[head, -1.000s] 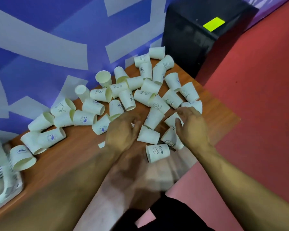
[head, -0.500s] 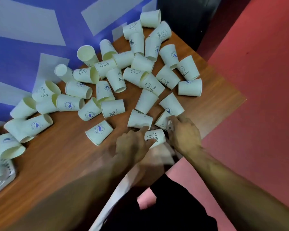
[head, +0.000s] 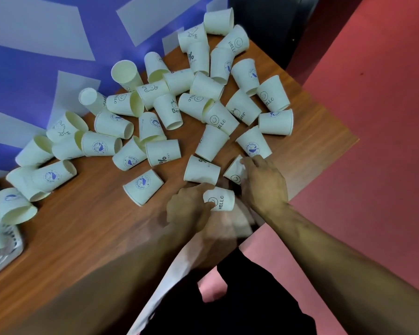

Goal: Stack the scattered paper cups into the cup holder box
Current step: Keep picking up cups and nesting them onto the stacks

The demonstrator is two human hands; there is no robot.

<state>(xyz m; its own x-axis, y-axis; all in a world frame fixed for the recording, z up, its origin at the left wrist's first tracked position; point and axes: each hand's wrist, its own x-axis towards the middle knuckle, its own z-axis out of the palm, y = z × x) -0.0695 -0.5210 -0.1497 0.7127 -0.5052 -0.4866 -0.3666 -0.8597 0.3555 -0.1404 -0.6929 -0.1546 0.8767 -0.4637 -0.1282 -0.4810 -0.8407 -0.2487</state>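
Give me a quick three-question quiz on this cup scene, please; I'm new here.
1. True or false: the left hand holds the HELLO cup.
2. The other cups on the table mostly: A) stand stacked, B) lie scattered on their sides, C) sit in a box?
3. Which hand grips the second cup, just beyond the HELLO one?
Key: 1 true; 2 B; 3 the right hand.
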